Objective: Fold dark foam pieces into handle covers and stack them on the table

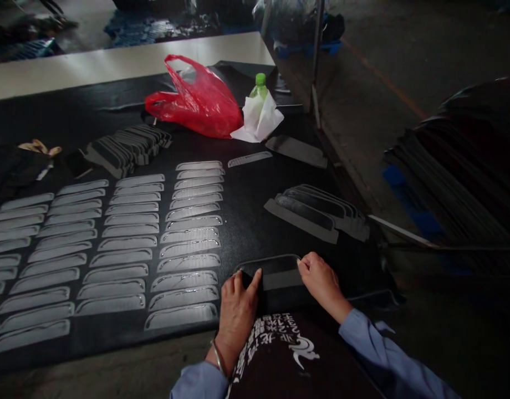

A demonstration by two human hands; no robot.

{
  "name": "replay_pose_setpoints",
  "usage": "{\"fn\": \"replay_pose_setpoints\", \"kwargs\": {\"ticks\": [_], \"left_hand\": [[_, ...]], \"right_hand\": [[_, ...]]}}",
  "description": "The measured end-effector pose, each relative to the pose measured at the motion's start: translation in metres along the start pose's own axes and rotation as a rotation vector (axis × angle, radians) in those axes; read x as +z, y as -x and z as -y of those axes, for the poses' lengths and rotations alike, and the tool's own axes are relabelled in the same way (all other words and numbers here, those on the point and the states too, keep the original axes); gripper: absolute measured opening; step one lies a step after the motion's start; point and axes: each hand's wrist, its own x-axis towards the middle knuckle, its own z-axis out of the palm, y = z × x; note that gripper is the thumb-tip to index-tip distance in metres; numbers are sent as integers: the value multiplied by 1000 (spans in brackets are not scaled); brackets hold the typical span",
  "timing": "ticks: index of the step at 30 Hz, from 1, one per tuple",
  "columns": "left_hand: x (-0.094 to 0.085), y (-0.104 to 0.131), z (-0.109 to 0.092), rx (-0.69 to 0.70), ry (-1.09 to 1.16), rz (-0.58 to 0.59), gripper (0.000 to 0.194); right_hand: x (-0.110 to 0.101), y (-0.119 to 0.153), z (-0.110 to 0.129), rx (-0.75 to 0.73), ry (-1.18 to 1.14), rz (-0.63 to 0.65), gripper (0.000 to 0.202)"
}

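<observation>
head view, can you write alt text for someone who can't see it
The left hand and right hand touch opposite ends of a flat black-and-grey piece on a black-covered table. Left of them lie columns of pale grey curved strips; beyond are a red plastic bag and a green-capped bottle behind white paper.

The light is dim, with scattered glints

Saw a knotless, open-handled red plastic bag [205, 108] slumped on the desk [246, 221], just beside crumpled white paper [257, 119] wrapped partly around a green-capped bottle [260, 86]. Noticed, beyond the desk's edge, an upright metal post [317, 55], an orange floor line [383, 83] and, to the right, dark layered sheets [467, 166] above a blue pallet [413, 205].
</observation>
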Motion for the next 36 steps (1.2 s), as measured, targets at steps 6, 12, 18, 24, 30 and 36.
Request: {"fn": "replay_pose_setpoints", "kwargs": {"ticks": [6,12,18,24,30,36], "left_hand": [[1,2,-4,-39,21,-18,61],[2,3,-7,-64,55,-33,62],[12,9,-8,-95,85,-85,53],[15,12,-11,-180,108,-192,42],[10,8,-13,-239,93,-141,49],[11,10,-11,-228,73,-125,47]], "right_hand": [[-1,-9,-11,-129,-22,-119,9],[7,-26,50,-650,35,-391,21],[40,-39,89,-781,190,-315,37],[45,-40,84,-795,268,-287,39],[44,-39,86,-785,281,-271,38],[46,-42,87,-793,225,-259,36]]}}
